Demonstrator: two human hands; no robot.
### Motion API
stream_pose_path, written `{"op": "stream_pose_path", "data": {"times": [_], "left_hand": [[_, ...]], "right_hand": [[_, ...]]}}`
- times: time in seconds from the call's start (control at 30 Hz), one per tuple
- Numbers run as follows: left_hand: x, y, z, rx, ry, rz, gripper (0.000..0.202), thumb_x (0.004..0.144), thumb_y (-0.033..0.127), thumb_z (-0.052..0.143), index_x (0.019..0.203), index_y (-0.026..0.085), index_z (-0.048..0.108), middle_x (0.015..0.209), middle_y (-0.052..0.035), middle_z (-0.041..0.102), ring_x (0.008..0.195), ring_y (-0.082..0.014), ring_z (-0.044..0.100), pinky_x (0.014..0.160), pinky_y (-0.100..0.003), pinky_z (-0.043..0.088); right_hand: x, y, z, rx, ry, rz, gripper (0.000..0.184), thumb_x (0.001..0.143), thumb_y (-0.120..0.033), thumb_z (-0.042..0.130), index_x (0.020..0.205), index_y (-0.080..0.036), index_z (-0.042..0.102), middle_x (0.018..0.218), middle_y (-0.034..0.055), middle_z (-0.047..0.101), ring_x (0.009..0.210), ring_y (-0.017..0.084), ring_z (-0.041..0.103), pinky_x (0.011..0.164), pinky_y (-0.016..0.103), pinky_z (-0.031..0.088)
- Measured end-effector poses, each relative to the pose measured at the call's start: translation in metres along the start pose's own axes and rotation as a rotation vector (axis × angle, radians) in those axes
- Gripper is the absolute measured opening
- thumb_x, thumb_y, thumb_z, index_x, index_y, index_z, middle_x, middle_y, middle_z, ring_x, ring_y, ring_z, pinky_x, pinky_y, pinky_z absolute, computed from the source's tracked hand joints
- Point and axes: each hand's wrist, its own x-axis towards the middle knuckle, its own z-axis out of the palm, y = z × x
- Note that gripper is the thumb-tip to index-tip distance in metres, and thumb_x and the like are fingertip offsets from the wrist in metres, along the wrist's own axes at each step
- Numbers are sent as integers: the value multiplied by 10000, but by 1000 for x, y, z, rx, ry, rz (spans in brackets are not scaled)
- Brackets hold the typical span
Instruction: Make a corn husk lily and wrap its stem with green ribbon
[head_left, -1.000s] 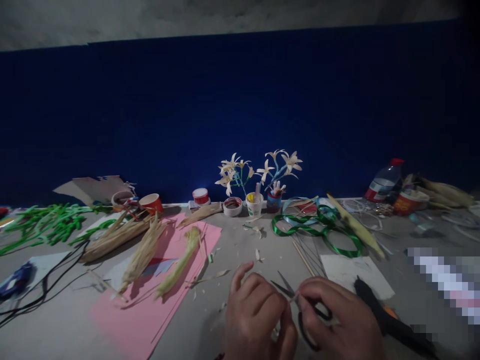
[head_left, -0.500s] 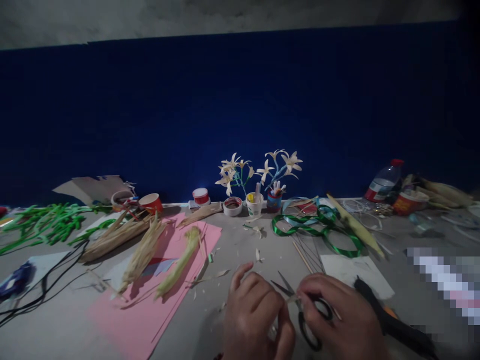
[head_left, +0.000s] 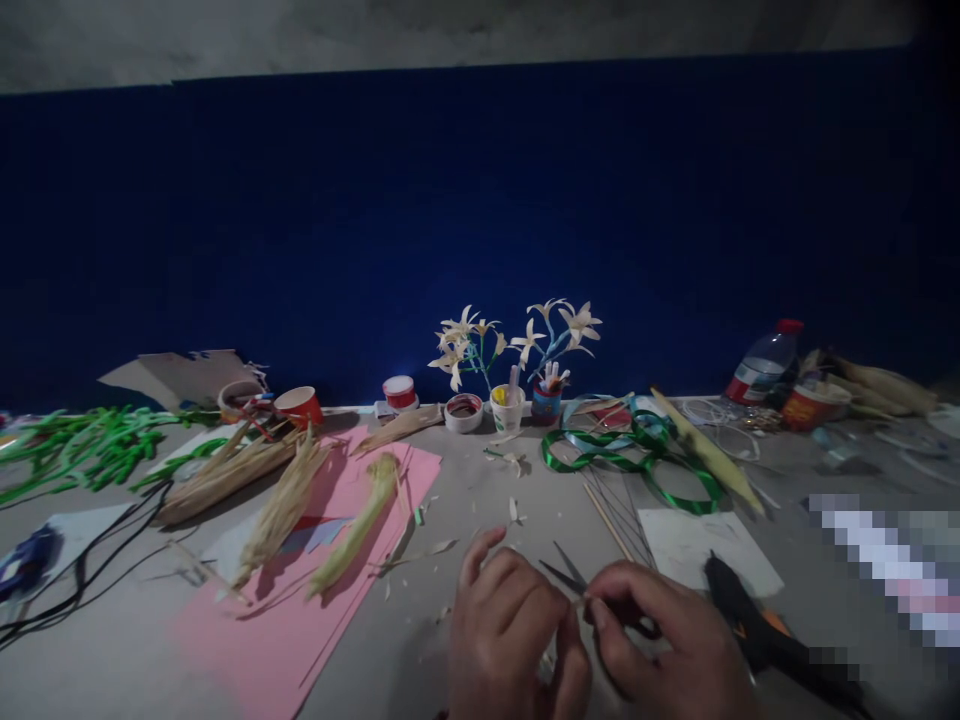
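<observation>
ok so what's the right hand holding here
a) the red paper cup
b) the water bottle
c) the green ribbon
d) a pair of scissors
d: the right hand is wrapped round the dark handles of the scissors, whose open blades point up and left beside the left hand; the green ribbon lies further back on the table, untouched.

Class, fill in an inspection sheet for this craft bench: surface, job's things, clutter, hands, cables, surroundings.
Surface: grey table, scattered with trimmings.
Job's things: scissors, blades open, against a thin husk strip; strip too small to detail.
Clutter: corn husks on pink paper, green ribbon, husk flowers, bottle.
Hands: left hand pinches the strip; right hand holds the scissors.
Cables: black cable, left.
Surroundings: blue backdrop.
</observation>
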Motion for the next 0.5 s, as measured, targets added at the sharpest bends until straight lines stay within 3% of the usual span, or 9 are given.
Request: {"op": "stream_pose_path", "data": {"times": [0.1, 0.2, 0.37, 0.5], "left_hand": [[-3, -2, 1, 1, 65, -19, 181, 658, 34, 537, 670, 211, 499, 560, 36, 534, 580, -141, 506, 889, -454, 426], [-3, -2, 2, -7, 99, -38, 171, 653, 40, 541, 661, 204, 492, 563, 32, 519, 579, -139, 484, 882, -456, 417], [-1, 2, 4, -6, 53, -32, 177, 665, 24, 550, 671, 195, 505, 580, 24, 538, 607, -144, 495, 900, -454, 403], [-3, -2, 4, -27, 115, -36, 171, 668, 30, 539, 668, 197, 499, 572, 30, 517, 585, -136, 480, 894, -450, 395]], "right_hand": [[-5, 7, -7, -75, 113, 83, 120, 813, -233, 525, 704, -237, 574, 597, -40, 639, 515, 137, 618, 533, 222, 477], [-8, 4, -11, -88, 167, 78, 111, 808, -224, 518, 720, -241, 583, 600, -31, 652, 521, 151, 633, 526, 226, 487], [-2, -9, -4, -14, 90, 10, 91, 789, -176, 516, 758, -232, 581, 632, -21, 646, 522, 138, 615, 525, 210, 481], [-3, -4, -7, 4, 134, 90, 126, 813, -225, 527, 698, -235, 577, 620, -22, 629, 542, 143, 594, 560, 225, 450]]}}
